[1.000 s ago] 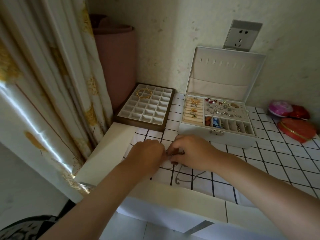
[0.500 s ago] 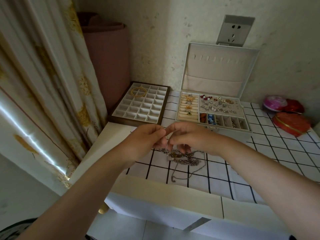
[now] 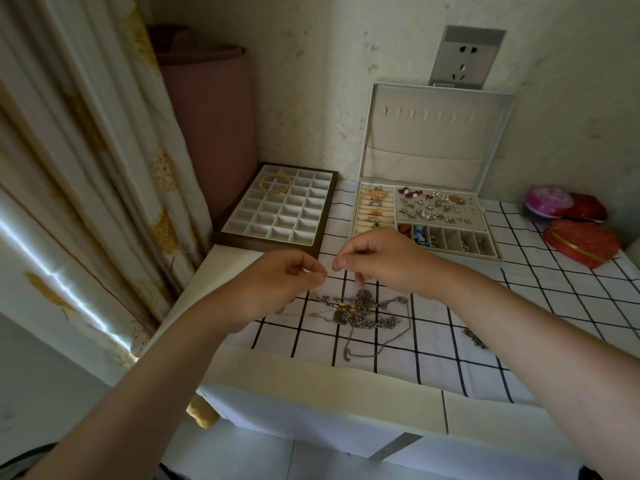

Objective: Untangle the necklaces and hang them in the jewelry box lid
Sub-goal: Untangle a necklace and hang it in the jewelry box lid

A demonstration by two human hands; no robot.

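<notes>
A tangle of silver necklaces (image 3: 362, 311) lies on the checked cloth, thick chain links knotted with thin chains that trail toward the table's front edge. Just above it my left hand (image 3: 277, 289) and my right hand (image 3: 379, 259) are raised, each with thumb and forefinger pinched together, facing one another a short gap apart. A very thin chain seems to run between the pinches; it is too fine to see clearly. Behind stands the white jewelry box (image 3: 426, 216), its lid (image 3: 434, 133) upright with a row of bare hooks and a pocket.
A brown tray of small white compartments (image 3: 280, 211) with a gold bangle sits left of the box. Red and pink tins (image 3: 580, 240) lie at the right. Another bit of chain (image 3: 474, 337) shows by my right forearm. Curtain hangs at left; wall socket above the lid.
Both hands have risen from the cloth, where they pressed on the tangle, and drawn slightly apart. The knotted chains are now uncovered below them.
</notes>
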